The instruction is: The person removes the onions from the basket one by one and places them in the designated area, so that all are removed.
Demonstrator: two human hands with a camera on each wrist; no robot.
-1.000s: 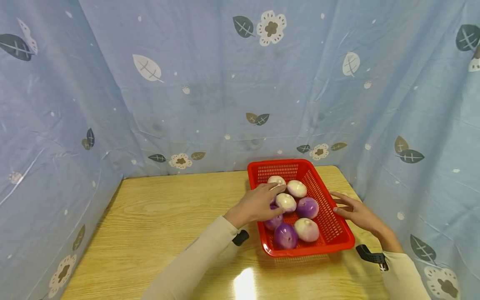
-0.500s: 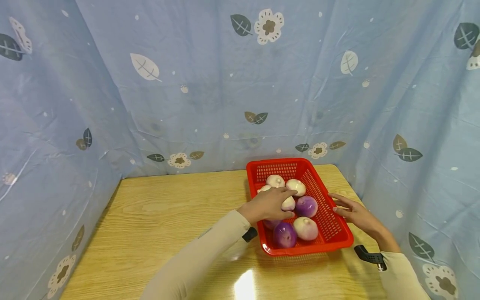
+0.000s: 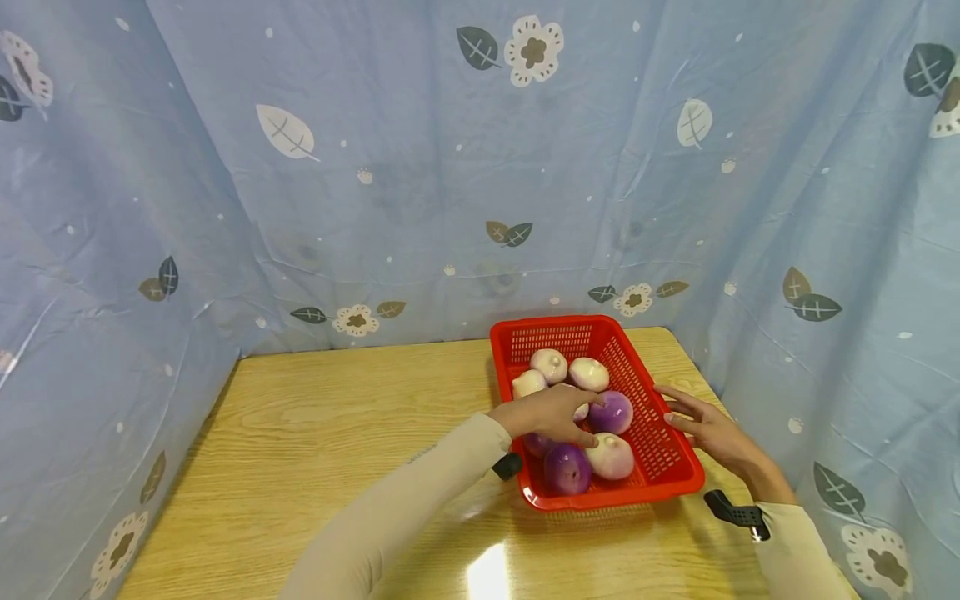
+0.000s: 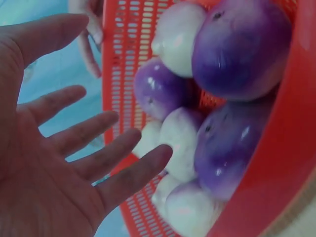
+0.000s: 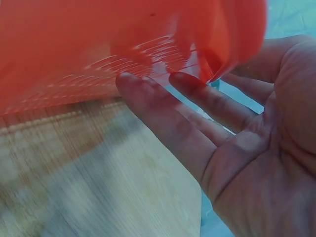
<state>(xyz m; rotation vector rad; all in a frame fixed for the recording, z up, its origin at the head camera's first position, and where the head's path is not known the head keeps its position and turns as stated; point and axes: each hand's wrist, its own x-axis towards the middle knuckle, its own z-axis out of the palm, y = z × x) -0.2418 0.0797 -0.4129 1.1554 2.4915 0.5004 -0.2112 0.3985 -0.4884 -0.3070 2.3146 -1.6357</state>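
Left hand (image 3: 547, 413) just drifted nearer and rightward over the purple-white bulbs (image 3: 611, 458), grip spread and empty, so nothing's picked up, I'd say. They're in the red basket (image 3: 611, 499), right hand (image 3: 708, 429) loosely spread at its right side.

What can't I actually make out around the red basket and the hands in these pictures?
Head view: the pale middle vegetable is partly hidden by the left hand.
Head view: the left sleeve is cut off by the bottom edge.
Left wrist view: the red basket runs past the picture's edges.
Right wrist view: part of the right hand is hidden behind the basket's rim, so contact there is unclear.
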